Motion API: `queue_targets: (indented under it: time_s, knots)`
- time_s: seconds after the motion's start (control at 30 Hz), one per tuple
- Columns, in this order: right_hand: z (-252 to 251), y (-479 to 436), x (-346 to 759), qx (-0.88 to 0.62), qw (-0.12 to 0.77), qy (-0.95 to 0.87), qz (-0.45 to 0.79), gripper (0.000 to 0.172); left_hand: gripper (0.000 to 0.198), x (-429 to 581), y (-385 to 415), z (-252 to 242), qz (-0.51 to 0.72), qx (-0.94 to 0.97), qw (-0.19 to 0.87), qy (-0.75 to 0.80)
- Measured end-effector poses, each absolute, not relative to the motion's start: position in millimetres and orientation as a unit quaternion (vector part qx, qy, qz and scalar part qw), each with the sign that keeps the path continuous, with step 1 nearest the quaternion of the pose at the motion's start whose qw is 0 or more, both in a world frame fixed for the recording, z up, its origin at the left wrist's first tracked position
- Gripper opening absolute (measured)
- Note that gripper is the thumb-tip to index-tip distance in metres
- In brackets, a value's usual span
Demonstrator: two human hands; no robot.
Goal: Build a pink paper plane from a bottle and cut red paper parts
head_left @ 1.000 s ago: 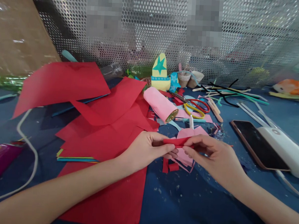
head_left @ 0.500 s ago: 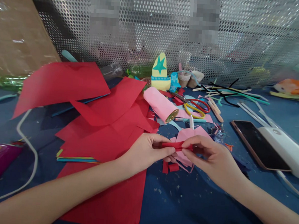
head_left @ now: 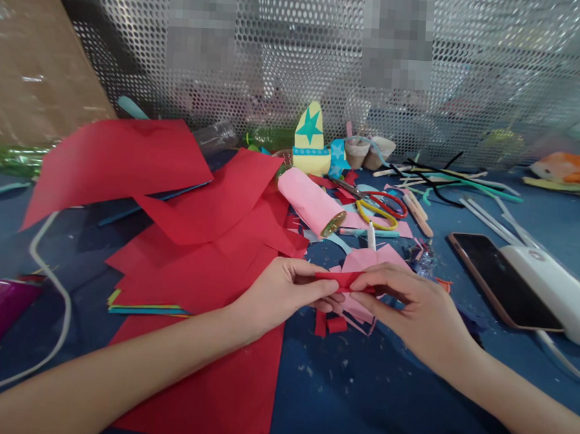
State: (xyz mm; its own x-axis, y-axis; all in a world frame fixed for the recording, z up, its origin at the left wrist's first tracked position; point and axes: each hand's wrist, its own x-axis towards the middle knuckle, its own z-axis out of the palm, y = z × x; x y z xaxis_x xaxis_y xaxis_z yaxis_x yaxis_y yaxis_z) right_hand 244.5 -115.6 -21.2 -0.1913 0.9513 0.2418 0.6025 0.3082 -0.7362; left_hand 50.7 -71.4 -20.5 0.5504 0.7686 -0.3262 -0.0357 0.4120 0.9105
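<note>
A narrow red paper strip (head_left: 344,281) is stretched between my two hands above the table. My left hand (head_left: 286,291) pinches its left end between thumb and fingers. At the right end, my right hand (head_left: 407,301) grips it the same way. The strip looks folded or rolled, though the fingers hide both ends. Below and behind it lie pink paper scraps (head_left: 390,254) and small red scraps (head_left: 337,324). A large pile of red paper sheets (head_left: 204,264) lies under and beside my left forearm.
Behind the hands are a pink paper-wrapped tube (head_left: 311,202), scissors (head_left: 388,204) with red handles and a yellow-handled pair, and a yellow paper piece (head_left: 310,130) with a star. A phone (head_left: 503,280) and white power bank (head_left: 553,292) lie right. A perforated metal panel (head_left: 298,55) stands behind.
The red strip has tilted slightly, so more of its flat face shows between the fingers. Both hands keep their pinch and have hardly moved.
</note>
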Motion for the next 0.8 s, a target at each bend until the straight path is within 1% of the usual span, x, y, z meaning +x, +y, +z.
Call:
queue_targets:
  time_s: [0.2, 0.33, 0.53, 0.8]
  knots:
    - [-20.1, -114.5, 243.5, -0.547, 0.336, -0.721, 0.261, 0.009, 0.012, 50.4, -72.8, -19.4, 0.278, 0.510, 0.710, 0.398]
    - [-20.5, -115.6, 241.9, -0.552, 0.323, -0.720, 0.268, 0.008, 0.009, 50.1, -74.3, -19.5, 0.287, 0.535, 0.689, 0.395]
    - [-23.6, -117.6, 242.0, -0.552, 0.364, -0.695, 0.282, 0.006, 0.009, 48.9, -75.5, -20.7, 0.321, 0.554, 0.661, 0.392]
    - [-20.7, -116.3, 242.3, -0.551, 0.366, -0.688, 0.300, 0.008, 0.013, 48.4, -76.9, -21.0, 0.321, 0.577, 0.640, 0.393]
